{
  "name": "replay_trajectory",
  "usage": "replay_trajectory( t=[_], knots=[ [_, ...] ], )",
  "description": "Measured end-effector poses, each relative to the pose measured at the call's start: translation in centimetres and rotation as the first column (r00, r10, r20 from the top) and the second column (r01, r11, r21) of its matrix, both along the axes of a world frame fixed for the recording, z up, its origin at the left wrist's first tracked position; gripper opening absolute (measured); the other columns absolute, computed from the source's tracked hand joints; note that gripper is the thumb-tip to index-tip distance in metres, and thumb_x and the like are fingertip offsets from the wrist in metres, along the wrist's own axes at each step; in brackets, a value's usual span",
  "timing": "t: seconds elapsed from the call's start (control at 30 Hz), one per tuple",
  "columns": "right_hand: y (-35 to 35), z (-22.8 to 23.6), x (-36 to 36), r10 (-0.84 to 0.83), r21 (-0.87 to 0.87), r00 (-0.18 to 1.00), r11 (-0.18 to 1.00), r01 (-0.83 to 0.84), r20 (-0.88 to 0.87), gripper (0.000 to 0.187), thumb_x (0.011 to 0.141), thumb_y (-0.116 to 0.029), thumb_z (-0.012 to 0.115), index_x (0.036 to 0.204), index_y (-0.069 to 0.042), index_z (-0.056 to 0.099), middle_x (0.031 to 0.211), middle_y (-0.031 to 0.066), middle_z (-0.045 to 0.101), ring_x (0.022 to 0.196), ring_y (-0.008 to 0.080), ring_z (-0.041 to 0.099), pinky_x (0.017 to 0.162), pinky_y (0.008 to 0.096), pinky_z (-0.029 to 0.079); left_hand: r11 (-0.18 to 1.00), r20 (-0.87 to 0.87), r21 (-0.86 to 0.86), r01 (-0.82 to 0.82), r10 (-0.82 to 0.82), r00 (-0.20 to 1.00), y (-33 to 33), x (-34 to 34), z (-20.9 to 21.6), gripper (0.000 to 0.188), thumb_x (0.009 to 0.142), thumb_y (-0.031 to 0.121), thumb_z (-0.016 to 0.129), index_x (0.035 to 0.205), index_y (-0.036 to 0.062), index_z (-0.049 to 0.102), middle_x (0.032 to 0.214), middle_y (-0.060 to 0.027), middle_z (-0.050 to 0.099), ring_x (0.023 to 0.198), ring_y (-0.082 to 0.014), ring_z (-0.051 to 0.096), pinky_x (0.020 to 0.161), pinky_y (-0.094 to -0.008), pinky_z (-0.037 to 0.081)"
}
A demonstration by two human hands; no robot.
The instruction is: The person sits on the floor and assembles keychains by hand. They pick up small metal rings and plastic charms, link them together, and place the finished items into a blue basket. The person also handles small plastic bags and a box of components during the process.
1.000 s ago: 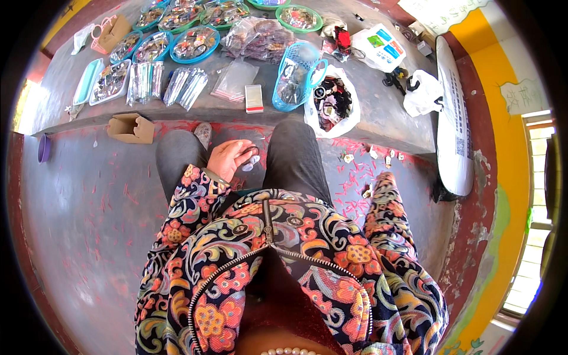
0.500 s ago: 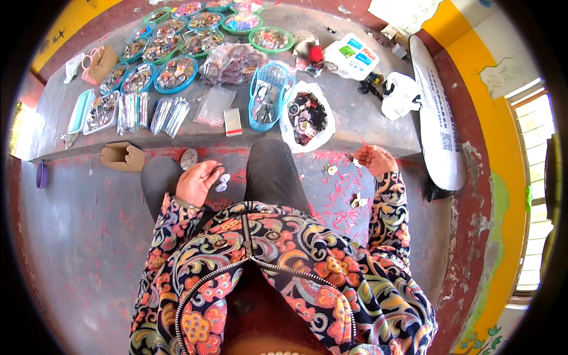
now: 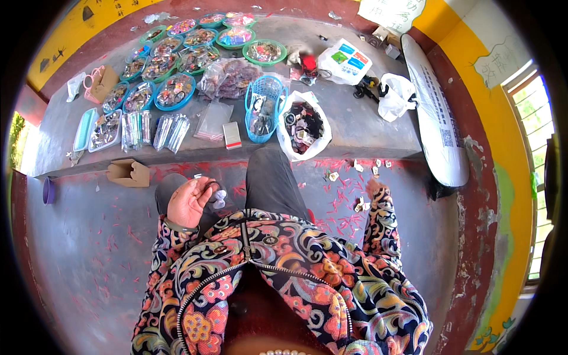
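Observation:
My left hand (image 3: 185,204) is raised over my left thigh, with thumb and fingers closed on a dark loop that looks like a hair tie (image 3: 211,186). A pale, lobed ornament (image 3: 219,199) hangs beside the fingertips and seems to belong to it. Low on the right, my right hand (image 3: 374,188) reaches over the floor close to small cream-coloured pieces (image 3: 361,205). Its fingers are small and blurred, so whether they hold anything cannot be made out. Thin red scraps (image 3: 343,204) lie scattered on the floor between my knee and that hand.
A raised grey ledge (image 3: 207,155) runs in front of me. On it stand a white bag of dark small items (image 3: 303,156), a blue basket (image 3: 261,137), several round trays (image 3: 175,106) and clear packets (image 3: 171,133). An open cardboard box (image 3: 137,178) sits left; a long silver-white package (image 3: 436,118) leans right.
My right hand has come down toward the floor; the thin red scrap at its fingertips no longer shows there. My left hand has turned slightly, still holding the dark loop. The view has shifted slightly.

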State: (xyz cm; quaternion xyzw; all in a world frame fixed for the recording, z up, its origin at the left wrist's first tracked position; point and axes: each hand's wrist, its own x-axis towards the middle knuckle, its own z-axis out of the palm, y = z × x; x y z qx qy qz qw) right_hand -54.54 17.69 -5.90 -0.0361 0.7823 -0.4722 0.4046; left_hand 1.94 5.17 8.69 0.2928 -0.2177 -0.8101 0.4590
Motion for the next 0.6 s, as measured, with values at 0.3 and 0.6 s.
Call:
replay_trajectory(
  t=[0.3, 0.6],
  knots=[
    [-10.9, 15.2, 18.3, 0.614, -0.479, 0.774, 0.638, -0.602, -0.155, 0.024, 0.081, -0.014, 0.053, 0.102, -0.003, 0.056, 0.089, 0.0076, 0.062, 0.083, 0.0155, 0.058, 0.067, 0.026, 0.045, 0.995, -0.122, -0.04, 0.094, -0.098, 0.988, -2.0, -2.3, 1.6, 0.025, 0.085, 0.012, 0.044, 0.096, -0.0081, 0.054, 0.099, -0.0192, 0.057, 0.094, -0.0298, 0.055, 0.082, -0.0306, 0.046],
    [-16.0, 17.4, 35.3, 0.9, -0.622, 0.412, 0.242, -0.745, -0.143, 0.025, 0.075, -0.008, 0.063, 0.098, -0.002, 0.056, 0.092, 0.0028, 0.058, 0.08, 0.0081, 0.053, 0.066, 0.018, 0.041, 0.981, -0.142, -0.149, -0.127, 0.106, 0.984, -1.6, -2.3, 2.6, 0.023, 0.087, 0.013, 0.043, 0.099, -0.0059, 0.052, 0.1, -0.0155, 0.055, 0.094, -0.024, 0.055, 0.085, -0.0355, 0.045]
  ],
)
